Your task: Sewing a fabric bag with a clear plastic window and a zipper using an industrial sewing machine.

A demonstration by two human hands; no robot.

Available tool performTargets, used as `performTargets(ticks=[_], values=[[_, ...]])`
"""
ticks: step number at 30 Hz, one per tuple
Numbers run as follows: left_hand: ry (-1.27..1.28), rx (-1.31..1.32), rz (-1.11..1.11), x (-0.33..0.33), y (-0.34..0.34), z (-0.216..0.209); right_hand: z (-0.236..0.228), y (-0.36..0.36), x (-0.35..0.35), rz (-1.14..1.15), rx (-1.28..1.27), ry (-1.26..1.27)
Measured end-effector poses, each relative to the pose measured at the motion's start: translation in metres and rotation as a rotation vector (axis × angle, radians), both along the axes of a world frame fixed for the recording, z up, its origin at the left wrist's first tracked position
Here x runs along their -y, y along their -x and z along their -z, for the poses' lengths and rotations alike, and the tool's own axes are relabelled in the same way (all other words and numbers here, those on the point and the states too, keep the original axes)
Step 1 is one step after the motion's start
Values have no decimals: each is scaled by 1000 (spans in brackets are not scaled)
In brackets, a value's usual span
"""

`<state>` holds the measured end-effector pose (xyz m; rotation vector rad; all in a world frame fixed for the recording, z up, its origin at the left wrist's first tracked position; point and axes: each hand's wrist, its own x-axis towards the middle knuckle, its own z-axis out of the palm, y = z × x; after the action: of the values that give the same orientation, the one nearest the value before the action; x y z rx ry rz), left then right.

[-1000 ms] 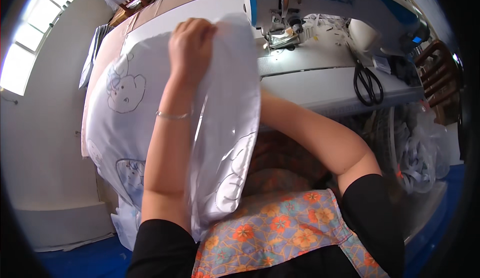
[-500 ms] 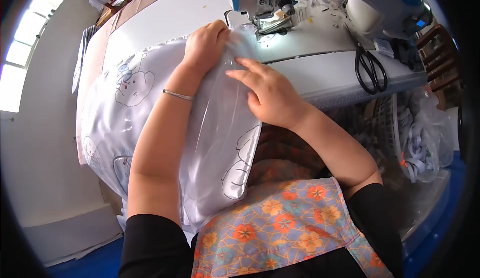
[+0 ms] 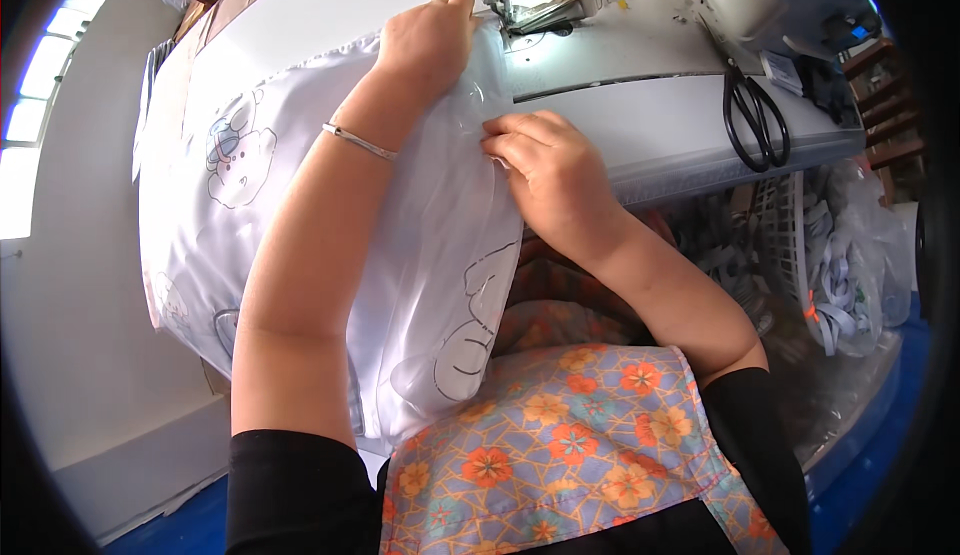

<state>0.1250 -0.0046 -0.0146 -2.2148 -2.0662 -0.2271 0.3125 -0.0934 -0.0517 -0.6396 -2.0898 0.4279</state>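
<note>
A white, shiny fabric piece point(image 3: 290, 155) printed with cartoon bears lies across the sewing table and hangs down toward my lap. A clear plastic-like layer seems to cover its right part. My left hand point(image 3: 428, 47) is closed on the fabric's far edge, close beside the sewing machine's presser foot area point(image 3: 535, 0); its fingertips are partly hidden. Nearer to me, my right hand point(image 3: 555, 163) pinches the fabric's right edge between thumb and fingers.
Black-handled scissors point(image 3: 755, 120) lie on the right of the white sewing table point(image 3: 660, 120). Scraps and lint point(image 3: 665, 0) lie near the machine. Below on the right, a white plastic basket point(image 3: 785, 225) stands by a clear bag point(image 3: 860, 245) of pale strips.
My right hand's fingers, spread over the fabric before, have closed on its right edge. My left hand has moved up toward the machine. The whole view has shifted slightly.
</note>
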Motion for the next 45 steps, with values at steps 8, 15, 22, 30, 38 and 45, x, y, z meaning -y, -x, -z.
performTargets(ticks=[8,15,22,30,38,45], values=[[-400,4,295,-1,21,21,-7,3,1,4,63,-30],[-319,27,292,34,-2,21,-4,-4,-1,22,78,-3],[-305,106,328,36,16,26,-13,-25,18,-127,148,34],[-362,89,291,39,2,32,1,-17,16,-25,132,-188],[-378,141,270,54,-40,42,1,-62,23,-69,143,-132],[-400,176,260,52,-56,37,-6,-78,17,-101,163,-102]])
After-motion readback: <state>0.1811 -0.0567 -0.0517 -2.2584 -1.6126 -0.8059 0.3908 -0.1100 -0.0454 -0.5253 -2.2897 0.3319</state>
